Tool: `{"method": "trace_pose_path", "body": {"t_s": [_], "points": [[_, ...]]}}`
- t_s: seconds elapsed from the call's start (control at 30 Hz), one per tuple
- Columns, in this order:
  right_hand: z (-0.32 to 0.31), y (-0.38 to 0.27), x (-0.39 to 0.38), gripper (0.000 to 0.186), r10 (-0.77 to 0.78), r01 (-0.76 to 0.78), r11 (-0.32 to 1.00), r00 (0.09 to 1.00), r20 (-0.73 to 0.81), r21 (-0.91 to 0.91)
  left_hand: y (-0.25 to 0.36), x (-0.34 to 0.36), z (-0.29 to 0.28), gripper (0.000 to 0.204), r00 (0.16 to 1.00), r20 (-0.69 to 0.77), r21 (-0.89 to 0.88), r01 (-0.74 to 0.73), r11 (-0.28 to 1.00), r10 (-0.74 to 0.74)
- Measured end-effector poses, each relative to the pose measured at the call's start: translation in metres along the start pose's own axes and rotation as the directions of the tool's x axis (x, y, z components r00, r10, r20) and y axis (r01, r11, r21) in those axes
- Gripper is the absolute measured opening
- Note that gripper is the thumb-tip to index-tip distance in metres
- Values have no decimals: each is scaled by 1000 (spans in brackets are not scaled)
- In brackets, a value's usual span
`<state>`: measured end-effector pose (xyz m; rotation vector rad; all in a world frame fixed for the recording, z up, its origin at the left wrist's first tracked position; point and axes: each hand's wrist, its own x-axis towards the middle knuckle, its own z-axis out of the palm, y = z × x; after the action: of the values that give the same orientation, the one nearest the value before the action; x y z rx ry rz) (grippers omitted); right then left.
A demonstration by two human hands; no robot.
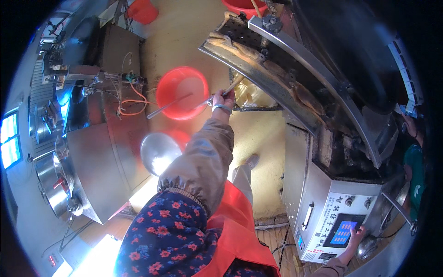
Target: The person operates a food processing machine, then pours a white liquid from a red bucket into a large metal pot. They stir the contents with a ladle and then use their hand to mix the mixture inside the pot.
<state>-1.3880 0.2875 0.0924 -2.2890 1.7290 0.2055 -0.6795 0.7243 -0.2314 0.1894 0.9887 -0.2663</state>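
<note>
My left arm, in a brown-grey sleeve over a blue flowered one, reaches far forward. My left hand (pixel 223 99), with a pale band at the wrist, is closed round a long stick-like handle (pixel 236 83). What tool it belongs to is unclear. The handle slants toward a container with shiny yellowish contents (pixel 253 95) beneath the machine's curved tray. At the lower right, my right hand (pixel 355 241) has a finger stretched to the blue-lit touchscreen (pixel 343 232) on the metal control panel (pixel 330 203). That hand appears to hold nothing.
Left of my left hand stands a red basin (pixel 171 83) with a thin rod (pixel 161 110) across it. A shiny metal bowl (pixel 160 151) is nearer me. Steel cabinets (pixel 92 161) line the left. A large dark round pan (pixel 346 51) rises at right, near another person's green garment (pixel 414 171).
</note>
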Motion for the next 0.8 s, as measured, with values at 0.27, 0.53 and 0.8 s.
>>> {"method": "trace_pose_path", "body": {"t_s": [0.27, 0.53, 0.8], "points": [[5, 15, 4, 58, 6, -4, 999, 999, -39, 52, -4, 0, 2, 11, 1000, -15, 48, -13, 999, 13], [3, 7, 0, 58, -17, 18, 1000, 999, -43, 14, 5, 1, -7, 9, 999, -31, 17, -20, 1000, 20], [0, 3, 1, 57, 54, -56, 990, 998, 19, 129, 10, -6, -3, 11, 999, -27, 31, -34, 999, 34]]}}
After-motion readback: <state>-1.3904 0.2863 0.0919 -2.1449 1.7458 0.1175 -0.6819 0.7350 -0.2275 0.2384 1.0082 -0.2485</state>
